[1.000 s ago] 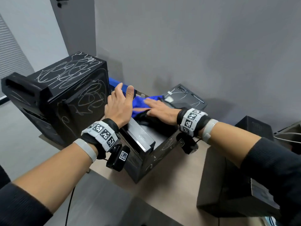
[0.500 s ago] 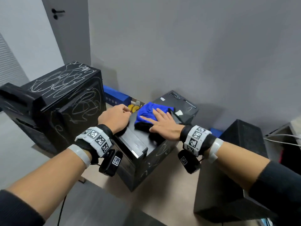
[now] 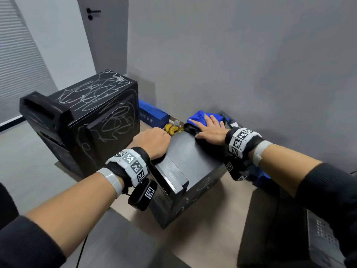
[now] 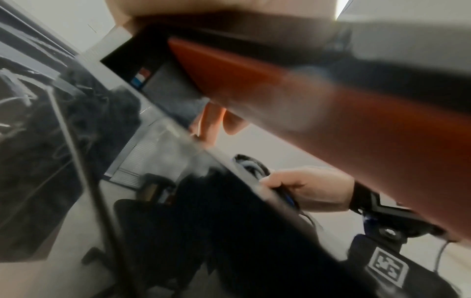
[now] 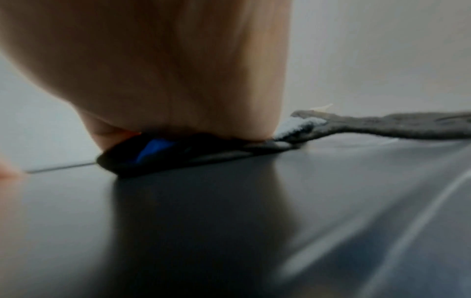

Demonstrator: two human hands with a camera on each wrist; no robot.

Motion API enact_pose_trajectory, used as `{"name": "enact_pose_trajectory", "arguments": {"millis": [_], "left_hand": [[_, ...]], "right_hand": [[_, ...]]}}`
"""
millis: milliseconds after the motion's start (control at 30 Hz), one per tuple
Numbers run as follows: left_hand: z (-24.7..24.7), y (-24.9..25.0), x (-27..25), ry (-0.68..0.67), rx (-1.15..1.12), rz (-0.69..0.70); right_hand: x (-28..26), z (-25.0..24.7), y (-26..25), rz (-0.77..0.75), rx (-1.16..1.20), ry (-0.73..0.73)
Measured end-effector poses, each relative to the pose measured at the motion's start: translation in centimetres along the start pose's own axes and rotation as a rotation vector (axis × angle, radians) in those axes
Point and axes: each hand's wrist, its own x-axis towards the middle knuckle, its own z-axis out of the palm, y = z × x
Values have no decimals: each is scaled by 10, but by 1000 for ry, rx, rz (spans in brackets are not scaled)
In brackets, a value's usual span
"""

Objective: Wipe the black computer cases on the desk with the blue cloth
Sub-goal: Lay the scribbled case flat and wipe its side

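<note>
A small black computer case [image 3: 190,163] lies on its side in the middle of the desk. My right hand [image 3: 209,128] lies flat with straight fingers on the blue cloth [image 3: 199,115] and presses it onto the far end of the case's top. In the right wrist view the palm [image 5: 165,80] squashes the cloth [image 5: 155,148] against the dark top [image 5: 229,221]. My left hand [image 3: 154,141] is curled over the case's left top edge; its fingertips [image 4: 216,119] hook past that edge. A big black case [image 3: 87,117] covered with white scribbles stands at the left.
A third black case [image 3: 280,229] stands at the near right. Behind the cases, by the grey wall, are a blue box [image 3: 152,113] and yellow banana-like things [image 3: 172,129]. Beige desk top [image 3: 216,219] shows between the cases. A door [image 3: 104,35] is at the back left.
My right hand has slid the cloth away from me to the far end of the small case. My left hand dropped from open and raised to curled on the case's left edge.
</note>
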Motion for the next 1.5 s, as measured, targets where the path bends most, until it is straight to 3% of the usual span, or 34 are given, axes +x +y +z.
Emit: {"name": "enact_pose_trajectory", "arguments": {"millis": [133, 367, 467, 567, 833, 933, 1033, 1167, 1267, 1333, 1500], "left_hand": [[4, -2, 3, -10, 73, 51], [7, -5, 4, -9, 81, 55], [5, -4, 4, -15, 16, 13], [5, -2, 4, -27, 5, 11], [3, 4, -1, 32, -95, 17], [2, 3, -1, 9, -85, 49], [1, 3, -5, -9, -93, 73], [-1, 3, -8, 19, -95, 66], [-1, 5, -10, 37, -88, 41], [1, 6, -9, 54, -88, 8], [1, 6, -7, 20, -49, 18]], "right_hand": [[-5, -5, 16, -98, 27, -57], [-2, -3, 106, 252, 64, 128], [-21, 6, 114, 320, 129, 174], [-45, 22, 97, 290, 99, 207], [-145, 85, -25, -121, 213, 218], [-165, 95, -40, -228, 271, 202], [-146, 88, -12, -224, 197, 264], [-83, 57, 54, 104, 229, 372], [-68, 51, 56, 220, 251, 364], [-80, 59, 34, 192, 206, 376], [-132, 97, -33, -139, 258, 415]]}}
